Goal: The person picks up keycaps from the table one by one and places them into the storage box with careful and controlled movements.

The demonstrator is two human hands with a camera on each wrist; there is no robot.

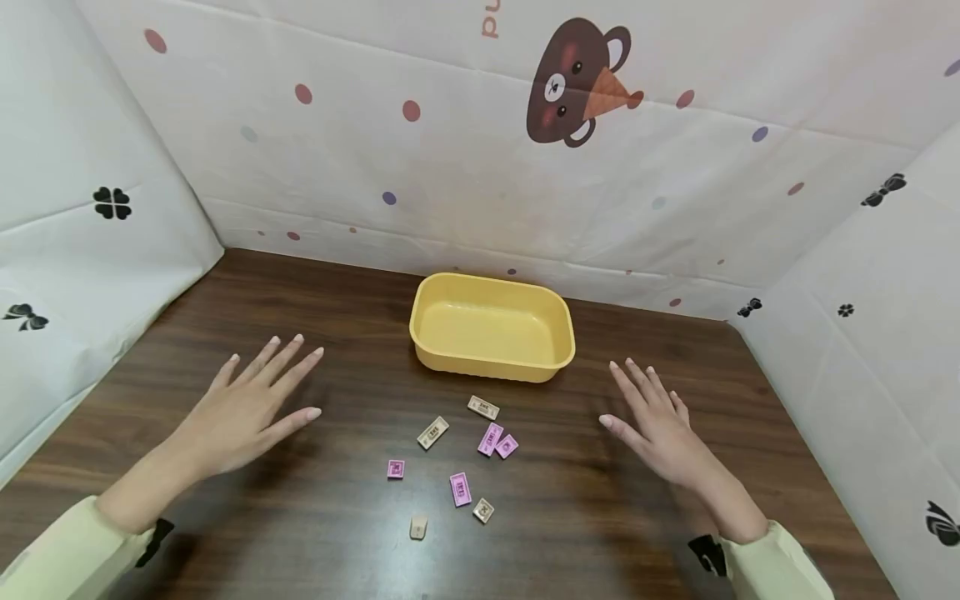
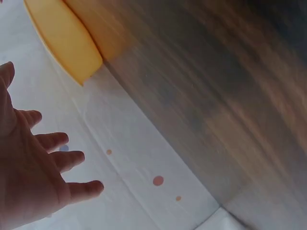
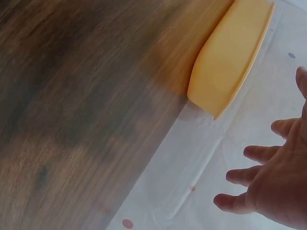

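Hovering empty on either side of scattered small tiles (image 1: 461, 490).

Fingers fanned wide and holding nothing, the left hand (image 1: 243, 408) and right hand (image 1: 663, 429) hang palm down over the worktop (image 1: 337, 517). The pink and wooden tiles lie between them, to the right of the left fingers and to the left of the right ones. The left hand is nearer the leftmost pink square (image 1: 396, 469); the right is nearer the small pink tile (image 1: 507, 447) just beside an oblong pink tile (image 1: 491, 439), whose long axis slants away and rightward. Beyond the tiles, a yellow tub (image 1: 487, 367) stands lengthwise across the worktop, nearer the right fingertips, before a patterned cloth (image 1: 465, 158).
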